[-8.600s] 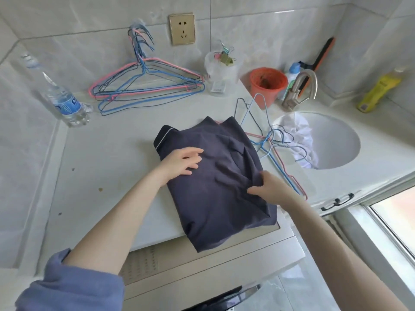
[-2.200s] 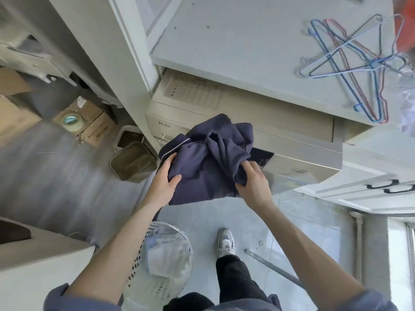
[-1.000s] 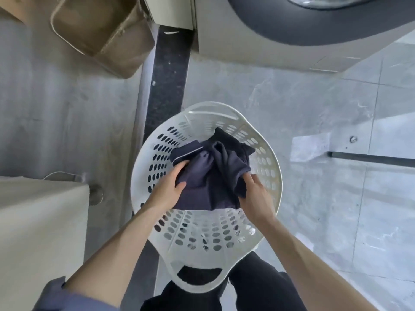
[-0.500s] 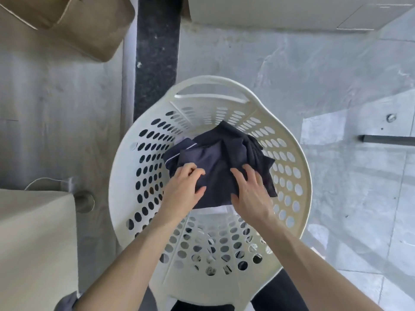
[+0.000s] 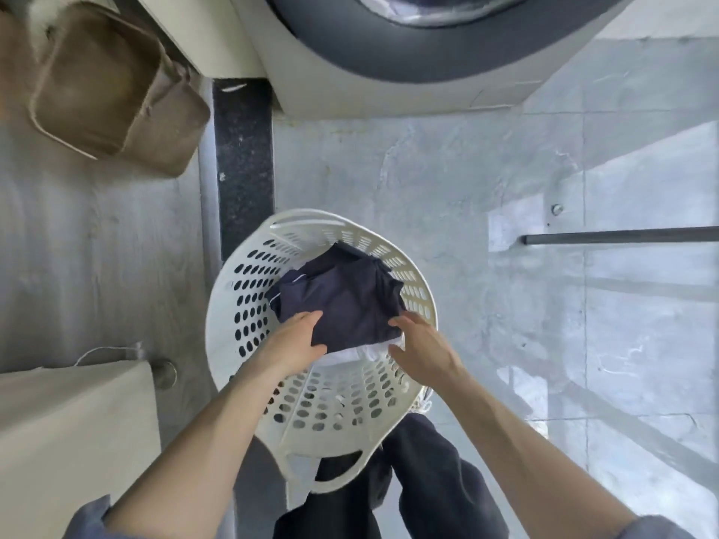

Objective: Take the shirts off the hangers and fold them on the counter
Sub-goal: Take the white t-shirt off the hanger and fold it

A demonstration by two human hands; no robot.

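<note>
The folded dark navy shirt (image 5: 342, 297) lies inside a white perforated laundry basket (image 5: 241, 305) on the floor, on top of a white garment (image 5: 362, 354). My left hand (image 5: 295, 340) hovers at the shirt's near left corner with relaxed fingers, thumb close to the cloth. My right hand (image 5: 420, 344) is spread open at the shirt's near right edge, and I cannot tell if it touches the cloth. Neither hand grips the shirt. The counter and the hangers are out of view.
A washing machine's front and dark door ring (image 5: 428, 40) fill the top. A tan bin (image 5: 113, 87) stands at the upper left, a beige box (image 5: 74, 433) at the lower left. A metal bar (image 5: 622, 235) lies on the grey tiled floor at right. My legs are under the basket.
Both hands carried the folded shirt from the counter down into the basket. Since half a second ago the fingers have lifted off the shirt and the hands have drawn back; the view has risen.
</note>
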